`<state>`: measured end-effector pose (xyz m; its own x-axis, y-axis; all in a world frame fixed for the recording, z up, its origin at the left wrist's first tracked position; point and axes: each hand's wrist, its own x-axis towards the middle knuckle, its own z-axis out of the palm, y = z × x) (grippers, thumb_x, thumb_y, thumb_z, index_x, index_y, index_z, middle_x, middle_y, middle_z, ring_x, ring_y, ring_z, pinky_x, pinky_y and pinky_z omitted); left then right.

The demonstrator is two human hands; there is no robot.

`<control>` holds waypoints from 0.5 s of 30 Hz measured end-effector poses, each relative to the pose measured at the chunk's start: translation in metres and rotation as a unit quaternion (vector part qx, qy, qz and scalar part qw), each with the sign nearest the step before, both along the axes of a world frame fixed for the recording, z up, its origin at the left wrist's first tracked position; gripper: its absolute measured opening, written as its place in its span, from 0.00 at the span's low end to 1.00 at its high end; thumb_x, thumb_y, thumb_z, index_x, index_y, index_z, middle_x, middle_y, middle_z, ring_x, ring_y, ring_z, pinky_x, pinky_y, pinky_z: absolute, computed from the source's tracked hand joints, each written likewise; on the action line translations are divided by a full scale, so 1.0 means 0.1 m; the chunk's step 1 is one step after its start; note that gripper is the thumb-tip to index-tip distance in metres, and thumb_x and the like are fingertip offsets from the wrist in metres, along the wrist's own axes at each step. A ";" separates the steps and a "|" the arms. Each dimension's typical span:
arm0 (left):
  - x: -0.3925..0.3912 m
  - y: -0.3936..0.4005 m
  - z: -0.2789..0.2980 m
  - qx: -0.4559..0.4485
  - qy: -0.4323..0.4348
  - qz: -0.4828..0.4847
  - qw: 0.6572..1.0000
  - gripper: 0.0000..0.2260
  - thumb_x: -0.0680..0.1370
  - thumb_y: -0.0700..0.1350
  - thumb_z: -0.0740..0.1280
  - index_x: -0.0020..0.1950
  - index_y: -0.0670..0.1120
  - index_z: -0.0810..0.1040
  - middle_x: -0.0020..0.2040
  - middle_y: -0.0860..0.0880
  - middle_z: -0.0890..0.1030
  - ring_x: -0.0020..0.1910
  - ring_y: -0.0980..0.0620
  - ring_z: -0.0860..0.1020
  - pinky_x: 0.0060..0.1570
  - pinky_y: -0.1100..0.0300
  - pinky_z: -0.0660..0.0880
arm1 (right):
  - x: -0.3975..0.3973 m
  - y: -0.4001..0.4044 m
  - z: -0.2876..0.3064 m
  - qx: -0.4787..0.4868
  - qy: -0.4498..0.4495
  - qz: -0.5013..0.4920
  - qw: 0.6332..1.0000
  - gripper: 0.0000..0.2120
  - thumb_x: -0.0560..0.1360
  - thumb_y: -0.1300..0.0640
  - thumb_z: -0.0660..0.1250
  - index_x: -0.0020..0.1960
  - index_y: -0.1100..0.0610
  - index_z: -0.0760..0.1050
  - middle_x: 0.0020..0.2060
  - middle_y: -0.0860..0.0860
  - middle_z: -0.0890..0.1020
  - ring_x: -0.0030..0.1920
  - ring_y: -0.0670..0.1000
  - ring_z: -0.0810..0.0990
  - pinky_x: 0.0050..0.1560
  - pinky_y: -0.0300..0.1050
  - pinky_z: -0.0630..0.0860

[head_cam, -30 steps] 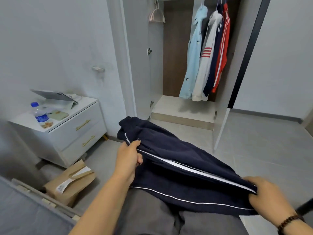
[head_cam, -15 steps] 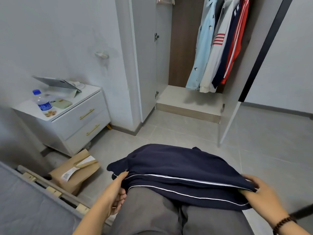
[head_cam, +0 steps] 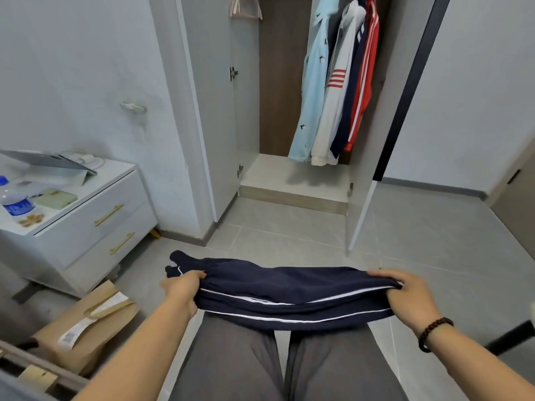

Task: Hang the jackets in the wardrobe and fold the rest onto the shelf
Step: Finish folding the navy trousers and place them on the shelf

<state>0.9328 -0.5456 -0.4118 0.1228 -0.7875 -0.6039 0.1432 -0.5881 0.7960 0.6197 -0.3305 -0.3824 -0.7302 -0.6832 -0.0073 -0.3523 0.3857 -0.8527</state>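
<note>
The fingers (head_cam: 194, 275) of the left hand (head_cam: 181, 290) curl over the near-left edge of the navy garment (head_cam: 289, 293), thumb beneath, pinching the soft cloth. The fingers (head_cam: 385, 275) of the right hand (head_cam: 411, 296) are clamped the same way on its right end, where the fabric bunches into a thick roll. A bracelet of dark round beads (head_cam: 432, 332) circles the right wrist.

The garment is folded into a long flat band, matte and slightly fleecy, with thin white piping running lengthwise along its layered edges. It is stretched between both hands and lies across the person's knees in smooth grey trousers (head_cam: 260, 360); its left end sticks out past the left hand in two rounded lobes.

Beyond it lies a floor of large pale grey tiles (head_cam: 419, 233). The wardrobe (head_cam: 278, 82) stands open ahead, dark wood-grain back, pale base shelf (head_cam: 295, 180). Four jackets hang at the right of it: light blue with small dark motifs (head_cam: 311, 91), white with red stripes (head_cam: 335, 91), navy (head_cam: 351, 105), red with white stripes (head_cam: 365, 82). An empty pink hanger (head_cam: 246, 8) hangs at the left.

To the left, a glossy white nightstand (head_cam: 95, 209) with brass bar handles carries a plastic bottle (head_cam: 14, 202); a cardboard box (head_cam: 86, 322) sits on the floor below
</note>
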 end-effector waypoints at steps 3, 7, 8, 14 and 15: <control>-0.23 -0.20 0.41 -0.109 -0.028 -0.001 0.994 0.33 0.72 0.32 0.70 0.73 0.45 0.60 0.62 0.41 0.75 0.56 0.41 0.77 0.54 0.46 0.77 | -0.19 -0.32 0.33 -0.054 -0.015 -0.052 0.997 0.25 0.70 0.74 0.55 0.41 0.48 0.82 0.47 0.52 0.83 0.49 0.52 0.80 0.50 0.44 0.75; -0.34 -0.32 0.98 -0.238 -0.005 0.028 0.971 0.38 0.69 0.39 0.75 0.73 0.53 0.59 0.60 0.50 0.75 0.54 0.48 0.78 0.55 0.48 0.78 | -0.38 -0.49 0.76 -0.131 0.027 -0.070 0.988 0.27 0.69 0.73 0.55 0.40 0.44 0.82 0.46 0.47 0.82 0.48 0.49 0.79 0.48 0.42 0.74; -0.32 -0.30 1.02 -0.241 0.013 0.038 0.970 0.39 0.68 0.40 0.76 0.73 0.54 0.58 0.60 0.51 0.74 0.54 0.49 0.78 0.54 0.49 0.78 | -0.41 -0.46 0.78 -0.125 0.034 -0.061 0.990 0.27 0.69 0.73 0.55 0.41 0.44 0.82 0.47 0.46 0.82 0.49 0.49 0.78 0.49 0.44 0.75; -0.10 0.21 0.47 -0.182 -0.040 -0.009 0.982 0.32 0.73 0.36 0.72 0.73 0.42 0.61 0.62 0.44 0.76 0.57 0.46 0.77 0.57 0.47 0.76 | -0.36 -0.01 0.45 0.023 -0.017 0.033 0.999 0.27 0.70 0.76 0.55 0.43 0.49 0.83 0.48 0.50 0.83 0.49 0.51 0.80 0.48 0.44 0.76; -0.07 0.35 0.33 -0.153 -0.031 -0.007 0.988 0.30 0.73 0.35 0.72 0.72 0.42 0.64 0.62 0.42 0.77 0.56 0.44 0.78 0.57 0.46 0.76 | -0.34 0.09 0.36 0.045 -0.031 0.040 0.998 0.26 0.71 0.77 0.55 0.43 0.51 0.83 0.48 0.50 0.83 0.49 0.51 0.80 0.46 0.42 0.76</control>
<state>0.9258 -0.5104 -0.3789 0.1397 -0.9341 -0.3285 0.0817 -0.3197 0.9440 0.5853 -0.3218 -0.3467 -0.6689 -0.7345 -0.1145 -0.3324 0.4333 -0.8377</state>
